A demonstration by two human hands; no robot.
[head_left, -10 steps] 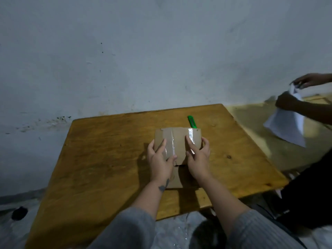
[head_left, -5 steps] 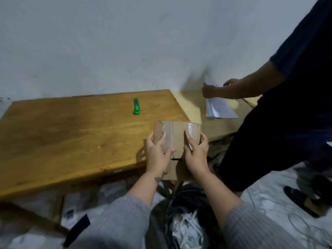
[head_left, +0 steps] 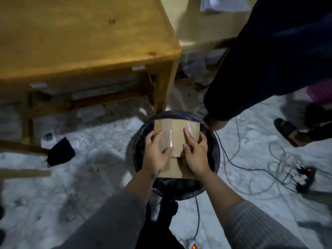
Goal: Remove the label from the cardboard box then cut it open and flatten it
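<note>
- Flattened cardboard box [head_left: 177, 133], brown with shiny clear tape strips, is held mid-frame right over a round bin [head_left: 213, 153] lined with a dark bag; can't see what's inside the bin.
- Left hand [head_left: 157, 151] and right hand [head_left: 195, 155] grip its side edges, fingers spread flat on top.
- Wooden table [head_left: 80, 42] upper left, partly cut off.
- Tangled cables [head_left: 280, 164] on the pale floor at right, pretty blurry.

Matt cardboard box [head_left: 177, 139], glossy tape [head_left: 169, 135]
</note>
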